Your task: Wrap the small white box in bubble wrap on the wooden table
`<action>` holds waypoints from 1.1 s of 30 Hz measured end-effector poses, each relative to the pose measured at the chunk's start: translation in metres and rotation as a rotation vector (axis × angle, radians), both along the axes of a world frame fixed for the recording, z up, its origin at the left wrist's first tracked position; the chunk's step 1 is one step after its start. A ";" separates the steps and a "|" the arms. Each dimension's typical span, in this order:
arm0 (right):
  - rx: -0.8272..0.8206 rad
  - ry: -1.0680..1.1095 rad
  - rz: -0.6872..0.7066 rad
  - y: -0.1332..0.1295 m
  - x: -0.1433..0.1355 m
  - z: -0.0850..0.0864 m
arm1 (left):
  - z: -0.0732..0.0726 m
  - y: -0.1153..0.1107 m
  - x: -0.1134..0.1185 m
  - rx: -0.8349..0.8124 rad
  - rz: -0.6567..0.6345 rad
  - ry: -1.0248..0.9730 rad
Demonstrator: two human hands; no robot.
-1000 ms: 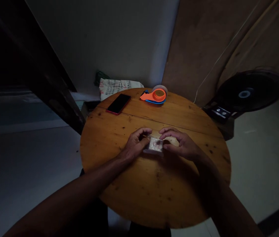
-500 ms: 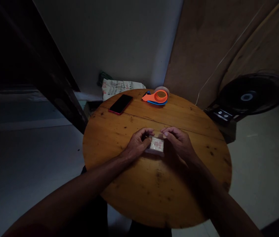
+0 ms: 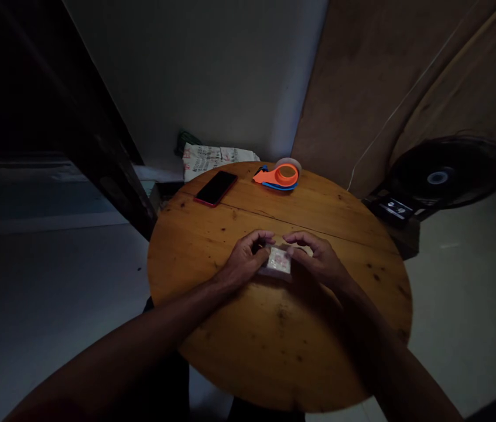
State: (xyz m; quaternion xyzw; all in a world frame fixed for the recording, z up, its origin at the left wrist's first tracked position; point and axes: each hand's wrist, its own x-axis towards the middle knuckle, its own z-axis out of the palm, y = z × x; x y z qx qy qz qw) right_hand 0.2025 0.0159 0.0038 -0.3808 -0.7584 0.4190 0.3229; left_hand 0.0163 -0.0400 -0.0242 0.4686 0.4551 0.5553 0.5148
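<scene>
No text is legible: the printed sack [image 3: 216, 158] behind the table [image 3: 230, 328] carries dark and red print too small to read, and the small packet [image 3: 277, 262] shows only blurred markings.

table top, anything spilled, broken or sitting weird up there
Nothing stands out. The small clear-wrapped packet lies flat between the left hand and right hand. The phone and orange tape dispenser rest flat on the round wooden table.

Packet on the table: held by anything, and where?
Yes. Both hands pinch the small packet: left hand at its left edge, right hand at its right edge, just above the table.
</scene>
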 end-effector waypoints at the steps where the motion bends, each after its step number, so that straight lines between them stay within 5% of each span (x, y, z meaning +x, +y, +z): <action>1: 0.021 0.022 -0.022 0.000 -0.002 -0.001 | 0.000 0.000 0.000 -0.001 -0.001 0.004; 15: -0.006 0.302 -0.190 0.006 -0.001 -0.004 | 0.001 -0.011 0.003 0.108 -0.132 0.221; 24: -0.052 0.465 -0.305 0.017 0.007 -0.005 | 0.006 -0.010 0.005 0.076 -0.222 -0.013; 33: -0.131 0.480 -0.356 0.025 0.014 -0.008 | 0.012 -0.008 0.002 -0.081 -0.223 -0.013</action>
